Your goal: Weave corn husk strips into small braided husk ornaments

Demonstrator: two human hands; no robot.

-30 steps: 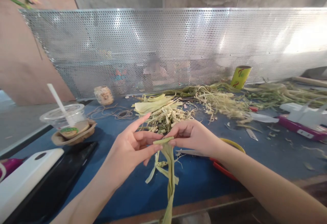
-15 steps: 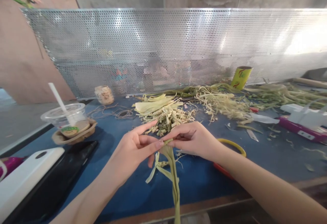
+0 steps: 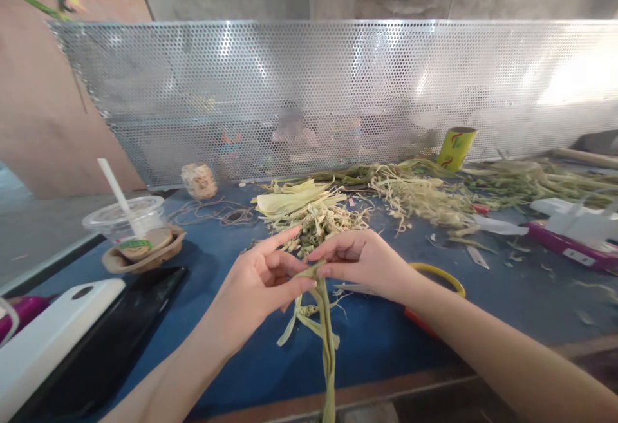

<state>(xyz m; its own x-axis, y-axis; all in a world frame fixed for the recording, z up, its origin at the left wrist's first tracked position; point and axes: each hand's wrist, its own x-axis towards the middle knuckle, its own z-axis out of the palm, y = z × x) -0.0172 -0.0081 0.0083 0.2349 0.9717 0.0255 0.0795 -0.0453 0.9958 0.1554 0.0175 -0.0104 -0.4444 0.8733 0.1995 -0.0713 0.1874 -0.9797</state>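
My left hand and my right hand meet over the middle of the table. Thumb and fingers of both pinch the upper end of a long, folded pale-green leaf strip. Its lower part hangs down past the table's front edge. Behind the strip lies a small piece with a braided middle and loose ends, partly covered by my left fingers. Just beyond my fingertips is a heap of curled, pale plant pieces, with broad yellowish leaves behind it.
A yellow and red loop-handled tool is half hidden by my right forearm. Left are a lidded plastic cup in a carton holder, a white device and a black tablet-like slab. Right: a blade and purple power strip.
The left thumb has slid slightly right along the strip's top end. The hanging strip has swung a little left. The whole view has shifted slightly.
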